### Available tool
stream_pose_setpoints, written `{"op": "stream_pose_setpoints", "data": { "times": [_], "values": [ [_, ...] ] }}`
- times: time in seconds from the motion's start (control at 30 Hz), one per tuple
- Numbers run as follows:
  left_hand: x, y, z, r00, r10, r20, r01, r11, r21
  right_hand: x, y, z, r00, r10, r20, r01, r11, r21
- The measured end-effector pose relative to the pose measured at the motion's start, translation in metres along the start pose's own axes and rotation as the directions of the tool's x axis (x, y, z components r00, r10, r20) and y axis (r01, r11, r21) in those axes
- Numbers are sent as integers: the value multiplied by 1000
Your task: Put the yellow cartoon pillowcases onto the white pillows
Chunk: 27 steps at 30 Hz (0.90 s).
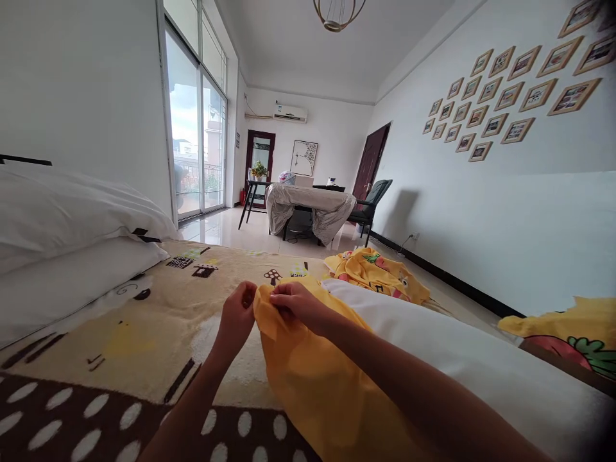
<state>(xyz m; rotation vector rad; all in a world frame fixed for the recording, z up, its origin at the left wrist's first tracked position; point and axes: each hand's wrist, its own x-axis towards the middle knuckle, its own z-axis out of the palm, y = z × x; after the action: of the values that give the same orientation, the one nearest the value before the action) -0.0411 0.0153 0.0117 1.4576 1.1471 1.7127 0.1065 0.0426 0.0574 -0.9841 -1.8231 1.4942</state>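
Observation:
A plain yellow cloth (312, 378) stretches from my hands down toward the bottom of the view, over the patterned blanket and beside a long white padded piece of bedding (447, 346). At the cloth's upper left edge, my left hand (239, 317) is closed, fingertips pinching the fabric. My right hand (301, 305) pinches the same edge a short way to the right, thumb and fingers pressed together. The cloth hangs in folds between and below them. Whether it is a cover or a single sheet, I cannot tell.
The cream and brown blanket (139, 333) spreads beneath. White pillows (72, 212) are stacked at left. Printed yellow fabric (375, 273) lies crumpled at the bed's far edge, with more yellow printed fabric (563, 330) at right. Beyond stand a covered table (312, 199) and a chair (373, 205).

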Motion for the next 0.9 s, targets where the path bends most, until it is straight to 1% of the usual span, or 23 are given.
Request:
{"op": "stream_pose_setpoints", "data": {
  "times": [0.03,0.1,0.17,0.23,0.3,0.33,0.4,0.47,0.53,0.6,0.67,0.7,0.73,0.77,0.83,0.87,0.9],
  "values": [
    [-1,3,1,1000,-24,-18,23,999,-48,2,-1,3,1000,5,-19,-4,1000,12],
    [-3,7,2,996,-84,17,86,991,-101,5,-2,7,998,19,-57,-16,999,40],
    [-5,8,3,991,-121,61,125,990,-62,9,0,11,996,20,-89,-15,998,58],
    [-6,8,4,989,-131,75,130,991,16,11,5,14,992,-30,-119,35,999,40],
    [-7,6,6,988,-138,70,135,990,47,11,10,16,982,-120,-145,117,993,-25],
    [-7,5,7,987,-149,61,148,989,28,11,11,17,975,-163,-152,154,986,-69],
    [-7,2,8,980,-192,47,196,978,-79,12,13,16,967,-211,-145,184,967,-176],
    [-6,-3,9,967,-247,63,255,942,-219,17,12,11,973,-213,-94,176,936,-305],
    [-6,-8,9,956,-282,82,293,899,-325,26,8,1,978,-204,-39,170,893,-417],
    [-6,-11,8,952,-295,82,304,876,-374,40,1,-10,972,-233,-26,192,856,-480],
    [-6,-11,9,953,-292,77,298,875,-381,55,-6,-21,956,-291,-31,236,829,-507],
    [-6,-10,9,955,-284,78,293,879,-377,62,-8,-25,951,-308,6,265,806,-530],
    [-7,-8,10,957,-278,83,289,882,-372,67,-9,-28,950,-304,71,292,781,-552],
    [-7,-7,10,958,-274,87,286,884,-370,72,-9,-29,948,-278,153,314,758,-571],
    [-8,-4,12,957,-277,83,287,884,-369,79,-5,-30,936,-181,301,334,728,-599],
    [-8,-3,12,956,-282,78,290,883,-368,81,-2,-29,930,-137,342,329,725,-605],
    [-9,-2,13,955,-288,70,293,884,-365,83,1,-28,928,-112,354,318,733,-602]
  ]
}}
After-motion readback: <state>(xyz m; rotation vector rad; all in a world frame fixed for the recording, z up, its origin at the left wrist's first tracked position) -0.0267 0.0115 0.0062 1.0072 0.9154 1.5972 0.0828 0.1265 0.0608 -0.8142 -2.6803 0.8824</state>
